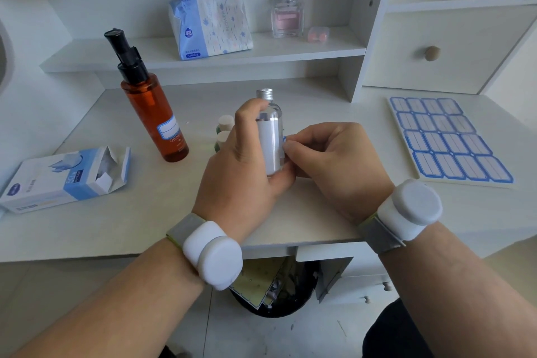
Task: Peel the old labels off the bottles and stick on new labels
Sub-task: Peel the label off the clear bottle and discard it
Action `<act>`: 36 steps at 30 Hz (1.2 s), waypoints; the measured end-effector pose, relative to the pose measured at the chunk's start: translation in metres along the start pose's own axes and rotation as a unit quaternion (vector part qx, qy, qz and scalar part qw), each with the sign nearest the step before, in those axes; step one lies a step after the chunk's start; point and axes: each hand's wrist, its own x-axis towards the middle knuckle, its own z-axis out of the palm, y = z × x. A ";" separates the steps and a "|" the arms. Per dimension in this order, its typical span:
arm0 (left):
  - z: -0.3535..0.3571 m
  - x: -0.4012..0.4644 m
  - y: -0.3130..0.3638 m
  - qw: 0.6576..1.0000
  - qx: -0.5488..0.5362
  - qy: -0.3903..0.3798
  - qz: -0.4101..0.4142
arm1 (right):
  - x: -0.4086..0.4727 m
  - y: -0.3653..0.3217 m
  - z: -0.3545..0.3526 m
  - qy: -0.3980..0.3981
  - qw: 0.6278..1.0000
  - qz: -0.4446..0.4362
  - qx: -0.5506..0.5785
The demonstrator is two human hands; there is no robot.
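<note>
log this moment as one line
left hand grips clear bottle | right hand pinches blue label at its side | stage: unclear

Blue-and-white soft tissue pack on the shelf — "FLOWER" printed vertically, "400" on a blue strip near its base. White-and-blue cardboard box, opened, on the desk — large "50" on its blue side. Amber plastic pump bottle: lettering under its blue-bordered label too small to read.
</note>
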 end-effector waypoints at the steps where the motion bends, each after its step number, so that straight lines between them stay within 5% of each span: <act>1: 0.000 0.000 0.000 1.000 0.004 0.003 0.004 | 0.000 0.000 0.000 -0.001 1.000 0.001 0.006; 36: 0.000 0.001 0.000 0.999 -0.035 0.001 -0.023 | 0.000 -0.001 0.000 0.000 1.000 0.010 -0.014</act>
